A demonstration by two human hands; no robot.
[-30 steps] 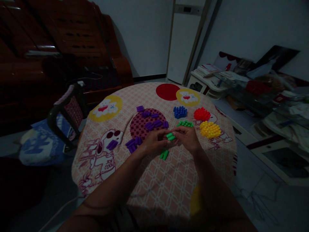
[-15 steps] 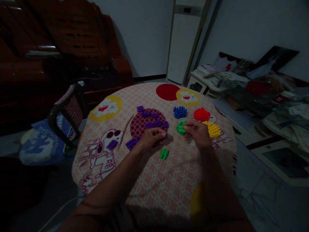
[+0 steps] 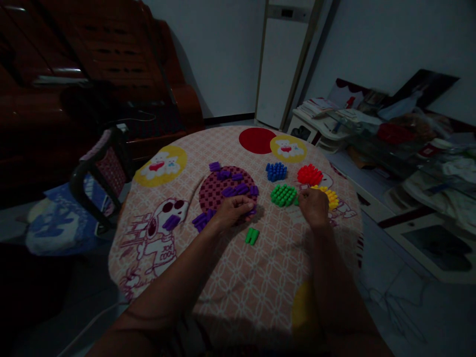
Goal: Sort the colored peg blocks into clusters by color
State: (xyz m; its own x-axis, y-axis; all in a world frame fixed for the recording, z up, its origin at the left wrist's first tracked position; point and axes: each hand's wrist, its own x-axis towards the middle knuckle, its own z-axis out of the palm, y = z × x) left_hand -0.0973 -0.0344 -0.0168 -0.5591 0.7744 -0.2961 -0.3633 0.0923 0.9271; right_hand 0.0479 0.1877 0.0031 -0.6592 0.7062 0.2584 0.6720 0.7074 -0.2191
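Note:
My left hand (image 3: pixel 235 210) is closed in a pinch over the near edge of the dark red checkered circle on the cloth, a bit of a purple plastic block (image 3: pixel 253 211) showing at its fingertips. My right hand (image 3: pixel 314 206) is also closed, with a green plastic block (image 3: pixel 296 201) partly visible at its fingers, just right of the cluster of green blocks (image 3: pixel 283 195). One green block pair (image 3: pixel 252 236) lies on the cloth between my forearms. Several purple blocks (image 3: pixel 241 189) lie scattered around my left hand.
Clusters of blue blocks (image 3: pixel 276 171), red blocks (image 3: pixel 310 174) and yellow blocks (image 3: pixel 329 197) stand on the right of the round table with its patterned cloth (image 3: pixel 238 287). A chair (image 3: pixel 106 173) stands at the left. A cluttered glass-topped cabinet (image 3: pixel 401 168) is at the right.
My right hand has moved right, off the green cluster, which now shows fully. My left hand has stayed in nearly the same place.

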